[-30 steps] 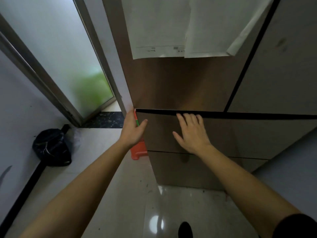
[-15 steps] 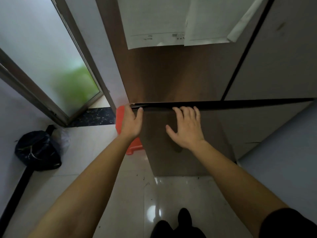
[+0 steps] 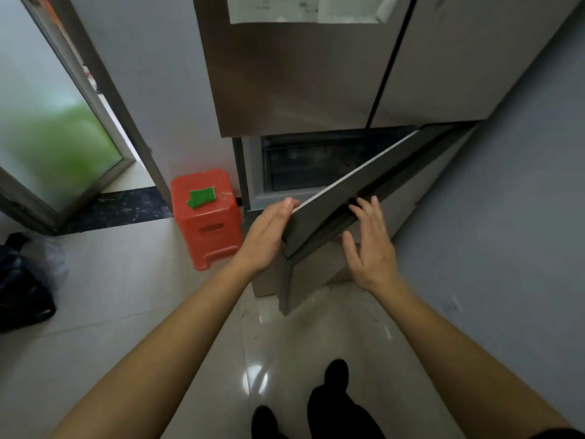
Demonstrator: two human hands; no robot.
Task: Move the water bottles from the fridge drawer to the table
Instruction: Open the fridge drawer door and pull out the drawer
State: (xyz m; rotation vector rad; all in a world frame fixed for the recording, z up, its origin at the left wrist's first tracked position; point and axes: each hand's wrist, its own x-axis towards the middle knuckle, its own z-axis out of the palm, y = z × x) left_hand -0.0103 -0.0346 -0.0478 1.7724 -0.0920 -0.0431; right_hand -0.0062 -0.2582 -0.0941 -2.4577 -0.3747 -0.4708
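Note:
The brown fridge (image 3: 294, 83) stands ahead. Its lower door (image 3: 329, 213) is swung partly out, hinged on the right. My left hand (image 3: 269, 229) holds the door's free left edge. To the right, my right hand (image 3: 370, 245) is spread open, its fingertips by the door's top edge. Behind the door a dark drawer front (image 3: 304, 166) shows inside the compartment. No water bottles are visible; the drawer's contents are too dark to make out. No table is in view.
An orange plastic stool (image 3: 205, 217) with a green piece (image 3: 202, 198) on top stands left of the fridge. A black bag (image 3: 22, 289) lies on the floor at far left. A frosted glass door (image 3: 53, 137) is on the left, a grey wall (image 3: 506, 217) on the right.
The lower fridge door was shut and has swung outward with my left hand on its edge. My right hand has lifted off the door's face. The view has pulled back and down.

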